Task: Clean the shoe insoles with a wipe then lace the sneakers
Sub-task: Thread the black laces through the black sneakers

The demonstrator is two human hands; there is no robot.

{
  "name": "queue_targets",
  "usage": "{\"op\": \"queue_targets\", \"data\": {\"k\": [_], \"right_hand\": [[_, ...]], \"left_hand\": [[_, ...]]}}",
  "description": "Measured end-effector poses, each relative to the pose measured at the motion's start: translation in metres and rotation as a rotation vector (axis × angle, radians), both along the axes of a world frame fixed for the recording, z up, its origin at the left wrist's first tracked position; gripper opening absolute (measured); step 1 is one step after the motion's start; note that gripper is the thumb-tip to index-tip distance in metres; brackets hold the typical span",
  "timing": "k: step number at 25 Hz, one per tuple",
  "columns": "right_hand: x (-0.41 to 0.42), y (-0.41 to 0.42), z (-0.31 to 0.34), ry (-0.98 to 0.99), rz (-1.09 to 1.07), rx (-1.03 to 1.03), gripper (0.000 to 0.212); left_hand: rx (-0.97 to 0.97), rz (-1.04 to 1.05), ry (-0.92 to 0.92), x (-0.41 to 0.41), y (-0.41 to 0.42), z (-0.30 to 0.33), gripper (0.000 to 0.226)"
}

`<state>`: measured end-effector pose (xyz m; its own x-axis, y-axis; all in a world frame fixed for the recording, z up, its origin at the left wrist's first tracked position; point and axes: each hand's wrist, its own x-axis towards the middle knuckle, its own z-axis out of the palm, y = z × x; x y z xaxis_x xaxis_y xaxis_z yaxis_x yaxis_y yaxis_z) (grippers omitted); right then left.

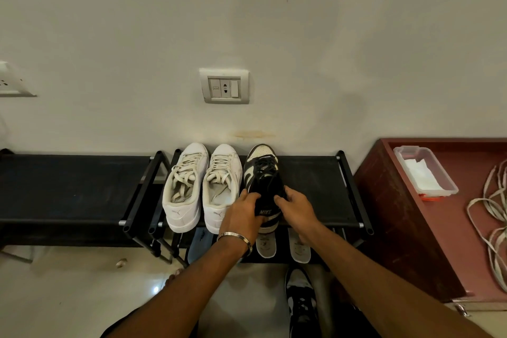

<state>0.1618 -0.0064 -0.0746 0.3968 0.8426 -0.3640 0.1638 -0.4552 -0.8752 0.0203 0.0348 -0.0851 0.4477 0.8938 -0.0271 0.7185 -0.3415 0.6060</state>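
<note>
1. Both hands grip the heel end of a black-and-white sneaker (263, 181) standing on the top shelf of a black shoe rack (315, 189), toe to the wall.
2. The left hand (244, 214), a silver bracelet (236, 239) at its wrist, curls around the sneaker's left side and heel; the right hand (297, 207) clasps the right side, fingers bent over the collar.
3. Just left of the left hand, a pair of white sneakers (200, 186) sits side by side, laced, heels toward the camera.
4. Below the hands, on a lower shelf, two pale insoles (282, 245) lie flat; a grey one (199, 244) shows beneath the left wrist.
5. Far right of the right hand, a clear plastic container (425, 171), lid off, holds white wipes (419, 174) on a reddish-brown bench (406, 228).
6. Loose white laces (491, 217) lie in a tangle near that container.
7. Under the right forearm, a second black-and-white sneaker (300, 302) rests on the floor.
</note>
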Motion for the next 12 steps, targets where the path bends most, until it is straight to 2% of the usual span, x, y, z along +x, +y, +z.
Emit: {"op": "queue_targets", "data": {"k": [5,9,12], "right_hand": [[0.001,-0.031,0.020,-0.198,0.056,0.000,0.021],[0.004,-0.070,0.032,-0.330,0.116,-0.065,0.044],[0.013,-0.102,0.036,-0.415,0.161,-0.107,0.035]], "left_hand": [[0.050,0.045,-0.065,-0.004,-0.021,0.013,0.041],[0.045,0.158,-0.197,-0.006,-0.045,0.031,0.019],[-0.012,0.079,-0.169,0.000,-0.070,0.030,0.014]]}}
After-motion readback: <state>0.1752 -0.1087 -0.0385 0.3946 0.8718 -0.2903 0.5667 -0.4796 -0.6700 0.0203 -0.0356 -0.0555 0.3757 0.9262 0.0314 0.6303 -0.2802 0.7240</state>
